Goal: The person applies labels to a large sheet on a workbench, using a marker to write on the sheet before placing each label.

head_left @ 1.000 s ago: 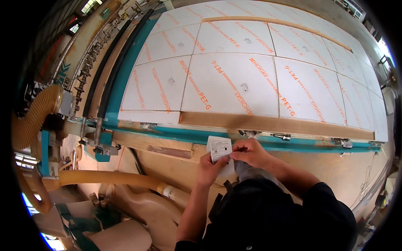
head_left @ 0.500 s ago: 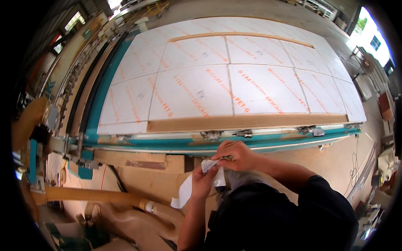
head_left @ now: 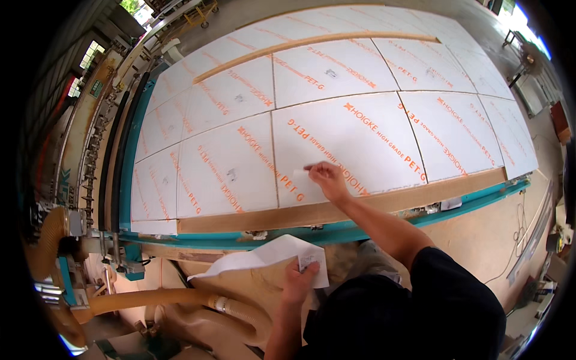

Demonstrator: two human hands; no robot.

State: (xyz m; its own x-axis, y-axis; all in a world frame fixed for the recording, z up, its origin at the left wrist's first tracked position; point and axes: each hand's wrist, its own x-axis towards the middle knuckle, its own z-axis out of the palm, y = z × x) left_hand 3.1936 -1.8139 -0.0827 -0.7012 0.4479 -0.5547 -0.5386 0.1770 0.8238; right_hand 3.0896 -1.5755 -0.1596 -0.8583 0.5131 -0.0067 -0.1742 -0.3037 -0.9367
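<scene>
My right hand [head_left: 330,182] reaches over the white panels and pinches a small white label [head_left: 301,175] between thumb and fingers. The label is just above or against a panel [head_left: 354,150]; I cannot tell if it touches. Below the near edge of the bed, my left hand [head_left: 299,282] grips a long strip of white labels [head_left: 255,257], thumb on top, its tail curving away to the left. The panels are one large sheet cut into rectangles with diagonal orange print. Small grey-printed patches [head_left: 231,175] show on several of them.
A brown wooden strip [head_left: 342,203] runs along the near edge, another [head_left: 318,47] along the far side. The teal machine bed [head_left: 204,241] lies beneath. Black rollers [head_left: 123,150] stand at the left, with a ribbed tan hose [head_left: 150,298] low on that side.
My right hand has parted from the left and moved up over the panels with a label. My left hand has lowered with the strip, which now spreads out wider. The view has shifted.
</scene>
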